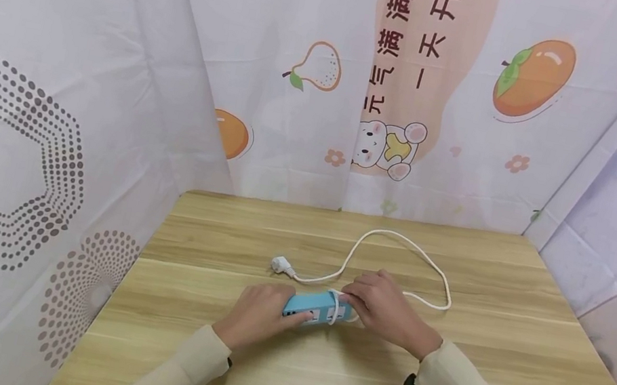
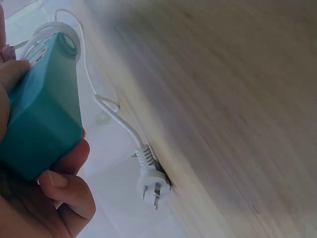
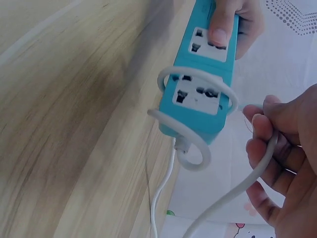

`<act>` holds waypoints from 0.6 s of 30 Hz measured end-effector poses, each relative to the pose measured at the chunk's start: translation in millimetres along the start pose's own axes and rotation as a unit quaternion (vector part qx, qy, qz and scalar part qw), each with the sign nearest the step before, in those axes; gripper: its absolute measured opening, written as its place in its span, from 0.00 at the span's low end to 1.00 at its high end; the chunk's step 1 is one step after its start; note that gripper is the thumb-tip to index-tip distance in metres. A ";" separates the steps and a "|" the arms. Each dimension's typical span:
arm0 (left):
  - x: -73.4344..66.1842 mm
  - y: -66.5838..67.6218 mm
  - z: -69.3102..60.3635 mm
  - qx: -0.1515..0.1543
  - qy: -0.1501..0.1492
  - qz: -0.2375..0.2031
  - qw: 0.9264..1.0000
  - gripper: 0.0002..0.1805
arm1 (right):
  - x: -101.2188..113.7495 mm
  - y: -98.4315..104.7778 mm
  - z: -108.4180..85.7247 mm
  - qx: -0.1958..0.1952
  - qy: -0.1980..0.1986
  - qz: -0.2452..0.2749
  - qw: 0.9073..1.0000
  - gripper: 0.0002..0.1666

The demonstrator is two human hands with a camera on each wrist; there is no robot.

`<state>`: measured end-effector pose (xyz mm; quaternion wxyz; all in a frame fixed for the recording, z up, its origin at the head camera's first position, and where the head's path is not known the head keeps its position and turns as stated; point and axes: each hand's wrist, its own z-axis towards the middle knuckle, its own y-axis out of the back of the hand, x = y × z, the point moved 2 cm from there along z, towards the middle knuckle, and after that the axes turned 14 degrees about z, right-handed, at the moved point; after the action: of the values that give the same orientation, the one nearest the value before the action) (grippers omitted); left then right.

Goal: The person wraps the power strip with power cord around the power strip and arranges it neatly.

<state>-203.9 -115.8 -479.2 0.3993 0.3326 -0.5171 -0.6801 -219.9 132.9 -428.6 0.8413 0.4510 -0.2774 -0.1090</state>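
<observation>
A blue power strip [image 1: 309, 301] with white socket panels is held just above the wooden table. My left hand [image 1: 258, 307] grips its left end, thumb lying on top over a socket, as the right wrist view also shows. One turn of white cord [image 3: 202, 74] passes around the strip near its other end, with a loose loop by the cord outlet. At that end my right hand [image 3: 285, 153] pinches the cord between thumb and fingers, beside the strip. The plug [image 1: 282, 265] lies on the table behind the left hand, its metal pins visible in the left wrist view.
The slack cord [image 1: 388, 233] curves over the back of the wooden table [image 1: 184, 336] from the plug to the right hand. Printed white curtains [image 1: 291, 148] stand behind the table and along both sides.
</observation>
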 end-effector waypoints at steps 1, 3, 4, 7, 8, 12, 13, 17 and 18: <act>0.4 -0.8 0.3 0.001 0.003 0.001 1.000 0.29 | 0.0 -0.4 0.1 -0.001 0.000 0.001 1.000 0.04; 0.2 -1.4 1.1 0.003 0.005 0.005 1.000 0.29 | -0.4 -1.2 0.1 -0.002 -0.001 0.002 1.000 0.04; 0.0 -1.7 1.4 0.002 0.005 0.005 1.000 0.29 | -0.6 -1.6 0.0 -0.003 0.000 0.001 1.000 0.04; -0.7 -2.1 2.4 -0.001 0.003 0.009 1.000 0.28 | -1.0 -2.1 -0.2 -0.008 0.002 0.002 1.000 0.05; -1.1 -1.9 2.9 -0.001 0.002 0.012 1.000 0.28 | -1.2 -2.2 -0.4 -0.010 0.002 0.003 1.000 0.05; -1.6 -0.9 3.8 -0.003 0.006 0.008 1.000 0.28 | -3.0 -3.8 -1.0 -0.019 0.007 0.006 1.000 0.04; -1.6 -0.8 3.9 -0.004 0.009 0.004 1.000 0.28 | -3.4 -4.3 -1.1 -0.021 0.008 0.006 1.000 0.04; -1.0 0.1 4.9 -0.020 0.032 -0.017 0.999 0.29 | -4.4 -6.4 -0.6 -0.034 0.010 0.015 0.999 0.04; -0.5 0.2 5.3 -0.028 0.036 -0.020 0.999 0.29 | -4.0 -6.2 -0.1 -0.036 0.009 0.020 0.999 0.04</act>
<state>-208.2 -113.1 -477.7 0.4128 0.3558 -0.4769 -0.6897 -222.7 131.2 -435.2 0.8615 0.4156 -0.2748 -0.0984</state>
